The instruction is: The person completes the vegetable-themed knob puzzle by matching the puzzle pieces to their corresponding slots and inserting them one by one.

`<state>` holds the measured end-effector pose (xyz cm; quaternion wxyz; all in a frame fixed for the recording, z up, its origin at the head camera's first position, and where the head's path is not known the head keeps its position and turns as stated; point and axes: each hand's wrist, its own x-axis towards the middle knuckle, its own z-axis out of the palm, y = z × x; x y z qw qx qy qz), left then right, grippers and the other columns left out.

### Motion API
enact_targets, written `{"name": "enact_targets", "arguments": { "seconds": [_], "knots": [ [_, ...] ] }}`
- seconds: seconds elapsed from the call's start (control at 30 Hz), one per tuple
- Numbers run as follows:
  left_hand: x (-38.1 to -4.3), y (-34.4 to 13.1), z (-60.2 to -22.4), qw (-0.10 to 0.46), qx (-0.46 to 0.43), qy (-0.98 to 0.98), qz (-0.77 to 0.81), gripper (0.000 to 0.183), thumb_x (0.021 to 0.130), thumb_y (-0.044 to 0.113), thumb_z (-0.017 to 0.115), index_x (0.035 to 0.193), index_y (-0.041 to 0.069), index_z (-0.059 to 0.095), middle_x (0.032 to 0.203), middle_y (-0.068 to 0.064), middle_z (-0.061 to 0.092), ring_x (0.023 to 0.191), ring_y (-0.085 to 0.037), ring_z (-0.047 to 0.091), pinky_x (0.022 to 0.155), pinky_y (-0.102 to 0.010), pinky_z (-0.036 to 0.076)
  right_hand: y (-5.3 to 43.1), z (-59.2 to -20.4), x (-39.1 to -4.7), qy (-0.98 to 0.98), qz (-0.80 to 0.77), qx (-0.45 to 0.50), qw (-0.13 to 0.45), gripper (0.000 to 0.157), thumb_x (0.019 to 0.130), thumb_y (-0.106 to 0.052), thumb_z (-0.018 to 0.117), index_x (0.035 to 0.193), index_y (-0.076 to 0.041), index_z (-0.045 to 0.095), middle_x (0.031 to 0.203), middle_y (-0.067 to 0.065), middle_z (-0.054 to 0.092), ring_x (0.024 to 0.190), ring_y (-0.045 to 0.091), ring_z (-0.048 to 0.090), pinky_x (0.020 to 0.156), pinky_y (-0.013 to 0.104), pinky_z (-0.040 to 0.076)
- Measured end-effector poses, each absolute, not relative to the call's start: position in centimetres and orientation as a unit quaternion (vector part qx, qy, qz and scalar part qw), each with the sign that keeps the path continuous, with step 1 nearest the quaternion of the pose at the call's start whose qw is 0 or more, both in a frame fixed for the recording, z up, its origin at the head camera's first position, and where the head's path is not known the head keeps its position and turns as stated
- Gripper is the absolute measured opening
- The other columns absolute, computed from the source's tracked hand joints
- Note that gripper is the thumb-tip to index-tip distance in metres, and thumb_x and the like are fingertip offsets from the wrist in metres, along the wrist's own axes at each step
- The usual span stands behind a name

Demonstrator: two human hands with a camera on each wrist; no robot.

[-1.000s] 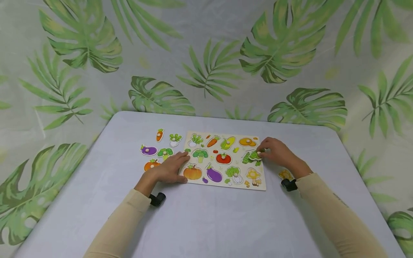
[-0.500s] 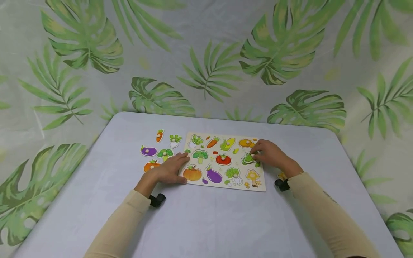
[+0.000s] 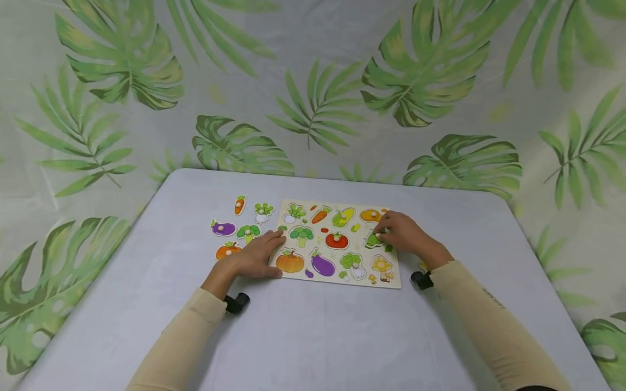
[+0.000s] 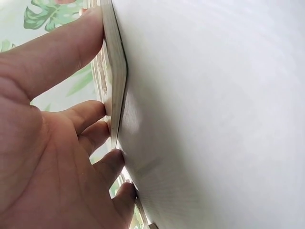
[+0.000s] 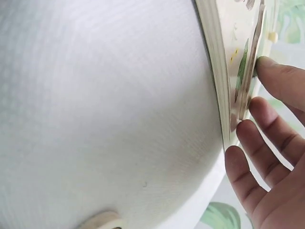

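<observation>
A wooden vegetable puzzle board [image 3: 359,241] lies on the table. My left hand [image 3: 251,258] rests along its left edge, fingers spread over the rim and thumb at the near corner; the left wrist view shows fingertips touching the board's edge [image 4: 114,57]. At the right side, my right hand [image 3: 406,233] pinches a green vegetable puzzle piece [image 3: 373,240] with the thumb and fingertips. That piece lies over the green picture on the board, partly covered by the fingers. From the right wrist, the piece [image 5: 251,67] appears edge-on, close against the board; whether it sits flush I cannot tell.
Left of the board lie loose knobbed pieces: a carrot [image 3: 239,205], a radish [image 3: 263,212], an eggplant [image 3: 224,228], a broccoli [image 3: 248,233] and a pumpkin [image 3: 227,250]. A yellow piece [image 3: 423,266] shows partly beside the right wrist. Tomato [image 3: 337,240] and cabbage [image 3: 353,265] pieces with knobs are on the board.
The right hand has moved left with the green piece, bringing it from the board's right side, tilted, down over the green picture. The left hand has stayed in place.
</observation>
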<state>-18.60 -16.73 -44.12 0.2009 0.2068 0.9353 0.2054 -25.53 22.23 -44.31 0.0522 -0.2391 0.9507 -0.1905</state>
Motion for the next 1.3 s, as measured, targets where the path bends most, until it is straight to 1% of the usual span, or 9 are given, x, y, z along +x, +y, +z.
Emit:
{"name": "enact_targets", "arguments": {
  "seconds": [0.13, 0.37, 0.57, 0.87, 1.13, 1.3],
  "knots": [
    [-18.60, -16.74, -44.13, 0.199, 0.208, 0.935, 0.206, 0.085, 0.086, 0.029, 0.074, 0.155, 0.009, 0.031, 0.168, -0.009, 0.017, 0.156, -0.036, 0.014, 0.126, -0.056, 0.017, 22.27, -44.46, -25.63, 0.953, -0.185, -0.232, 0.056, 0.016, 0.090, -0.014, 0.071, 0.104, -0.009, 0.077, 0.106, 0.009, 0.064, 0.093, 0.023, 0.057, 0.085, 0.040, 0.047],
    [-18.61, -16.70, -44.15, 0.200, 0.210, 0.934, 0.206, 0.085, 0.086, 0.030, 0.074, 0.156, 0.009, 0.030, 0.168, -0.009, 0.017, 0.156, -0.036, 0.013, 0.126, -0.056, 0.017, 22.40, -44.20, -25.56, 0.950, -0.189, -0.244, 0.055, 0.016, 0.090, -0.013, 0.070, 0.103, -0.009, 0.077, 0.105, 0.009, 0.065, 0.100, 0.027, 0.060, 0.091, 0.047, 0.049],
    [-18.59, -16.76, -44.26, 0.201, 0.213, 0.933, 0.208, 0.085, 0.086, 0.030, 0.074, 0.155, 0.008, 0.030, 0.168, -0.009, 0.017, 0.156, -0.036, 0.013, 0.126, -0.057, 0.016, 22.54, -44.32, -25.49, 0.948, -0.193, -0.249, 0.053, 0.016, 0.090, -0.013, 0.070, 0.103, -0.009, 0.077, 0.105, 0.009, 0.065, 0.095, 0.025, 0.059, 0.087, 0.044, 0.049],
    [-18.71, -16.78, -44.48, 0.195, 0.213, 0.935, 0.207, 0.084, 0.086, 0.028, 0.073, 0.155, 0.007, 0.029, 0.168, -0.011, 0.016, 0.155, -0.037, 0.013, 0.125, -0.058, 0.016, 22.38, -44.30, -25.48, 0.949, -0.211, -0.227, 0.062, 0.016, 0.091, -0.012, 0.070, 0.104, -0.008, 0.077, 0.108, 0.012, 0.064, 0.097, 0.026, 0.059, 0.086, 0.044, 0.050],
    [-18.65, -16.84, -44.34, 0.198, 0.208, 0.935, 0.208, 0.084, 0.086, 0.028, 0.073, 0.156, 0.009, 0.030, 0.168, -0.009, 0.017, 0.156, -0.036, 0.013, 0.126, -0.057, 0.016, 22.27, -44.55, -25.44, 0.945, -0.216, -0.237, 0.058, 0.014, 0.090, -0.012, 0.070, 0.102, -0.009, 0.077, 0.110, 0.010, 0.064, 0.099, 0.026, 0.059, 0.087, 0.043, 0.050],
    [-18.68, -16.86, -44.29, 0.195, 0.212, 0.936, 0.205, 0.084, 0.086, 0.030, 0.074, 0.155, 0.008, 0.030, 0.168, -0.010, 0.017, 0.155, -0.037, 0.013, 0.125, -0.058, 0.017, 22.13, -44.22, -25.33, 0.942, -0.223, -0.243, 0.067, 0.011, 0.090, -0.011, 0.071, 0.100, -0.010, 0.077, 0.109, 0.010, 0.065, 0.100, 0.026, 0.059, 0.087, 0.043, 0.050]
  ]
}}
